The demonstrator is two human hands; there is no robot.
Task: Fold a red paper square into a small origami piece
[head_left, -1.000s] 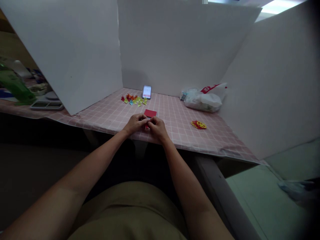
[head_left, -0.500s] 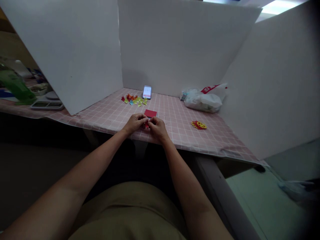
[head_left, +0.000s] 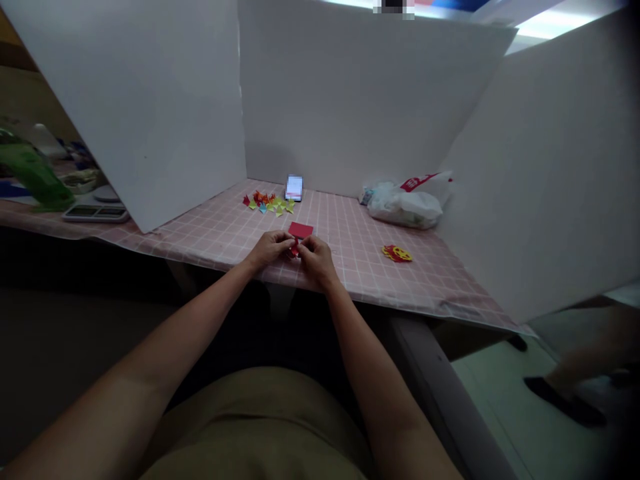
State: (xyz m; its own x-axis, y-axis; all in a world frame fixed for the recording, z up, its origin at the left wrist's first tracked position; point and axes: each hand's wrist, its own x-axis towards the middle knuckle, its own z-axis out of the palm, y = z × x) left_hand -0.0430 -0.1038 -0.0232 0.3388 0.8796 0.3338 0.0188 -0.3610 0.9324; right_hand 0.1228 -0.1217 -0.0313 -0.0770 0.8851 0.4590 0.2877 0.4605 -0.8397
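Between my fingertips, close to the table's front edge, is a small piece of folded red paper (head_left: 295, 249). My left hand (head_left: 271, 248) pinches it from the left and my right hand (head_left: 317, 259) pinches it from the right, both closed. Fingers cover much of the paper, so its exact shape cannot be made out. Just beyond the fingertips lies a flat stack of red paper (head_left: 301, 230). Farther back on the left sits a cluster of small folded paper figures (head_left: 270, 202) in red, orange, yellow and blue.
A lit phone (head_left: 295, 187) stands behind the figures. To the right lie red and yellow cut-out pieces (head_left: 397, 253) and a white plastic bag (head_left: 406, 205). White panels (head_left: 345, 100) enclose the checked tablecloth (head_left: 350, 267). At far left are a scale (head_left: 96, 212) and a green bottle (head_left: 35, 175).
The red paper between my fingers has turned slightly and shows more of its surface. Another person's leg and dark shoe have come into view at lower right.
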